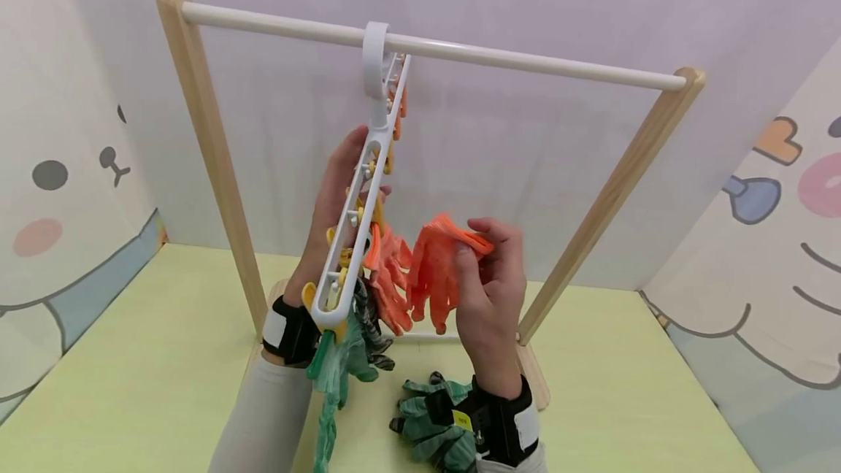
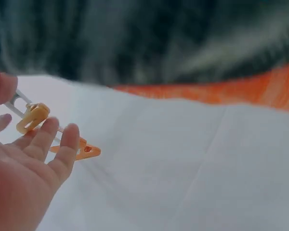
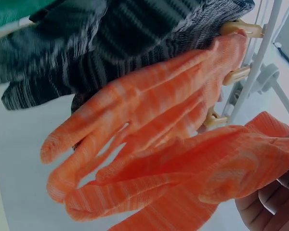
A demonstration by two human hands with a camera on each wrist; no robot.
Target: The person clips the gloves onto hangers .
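A pinch of my right hand (image 1: 489,290) holds an orange knitted glove (image 1: 436,268) by its cuff, fingers dangling, to the right of a white clip hanger (image 1: 363,248). On the hanger, yellow clips (image 3: 238,75) hold another orange glove (image 3: 135,101) and a black-and-white striped glove (image 3: 48,89). A green glove (image 1: 335,371) hangs at the near end. Behind the hanger is my left hand (image 1: 335,185), partly hidden by it. Its fingers (image 2: 65,156) extend loosely around a yellow clip (image 2: 33,118) in the left wrist view.
A hook (image 1: 374,57) suspends the hanger from the white rod (image 1: 493,57) of a stand with wooden legs (image 1: 210,144). Green gloves with dark fingertips (image 1: 420,422) lie on the pale yellow table (image 1: 631,385), below my right wrist. Orange clips (image 1: 402,102) line the hanger's far end.
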